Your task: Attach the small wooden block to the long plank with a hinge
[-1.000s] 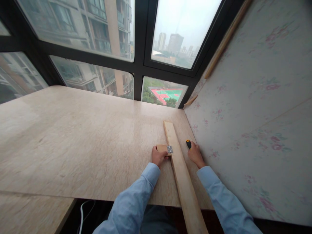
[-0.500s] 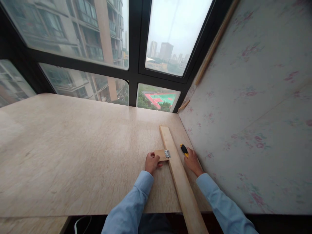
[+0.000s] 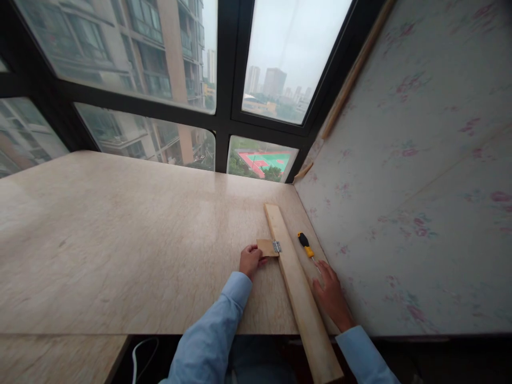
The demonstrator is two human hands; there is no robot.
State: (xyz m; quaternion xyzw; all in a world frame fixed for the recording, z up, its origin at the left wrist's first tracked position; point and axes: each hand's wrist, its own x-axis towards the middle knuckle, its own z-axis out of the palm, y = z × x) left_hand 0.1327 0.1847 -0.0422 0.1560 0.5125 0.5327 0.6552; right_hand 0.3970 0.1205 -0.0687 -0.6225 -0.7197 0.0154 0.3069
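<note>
My left hand [image 3: 251,259] pinches the near left corner of a small thin wooden board [image 3: 265,247]. A metal hinge [image 3: 277,246] spans the joint between that board and the long wooden plank [image 3: 294,280], which lies lengthwise and sticks out past the near edge of the sill. To the right of the plank, a screwdriver [image 3: 305,245] with a black and yellow handle rests on the stone surface, shaft toward me. Over the shaft end is my right hand [image 3: 331,290], fingers apart and off the handle; part of the shaft is hidden behind them.
The plank and tool lie on a beige stone window sill [image 3: 120,240]. A floral papered wall [image 3: 420,186] bounds the right side, and dark-framed windows [image 3: 223,96] stand behind. A white cable [image 3: 135,357] hangs below the near edge at left.
My right hand has let go of the screwdriver handle and drawn back toward me, leaving the tool lying on the sill. The left hand keeps its hold on the small board.
</note>
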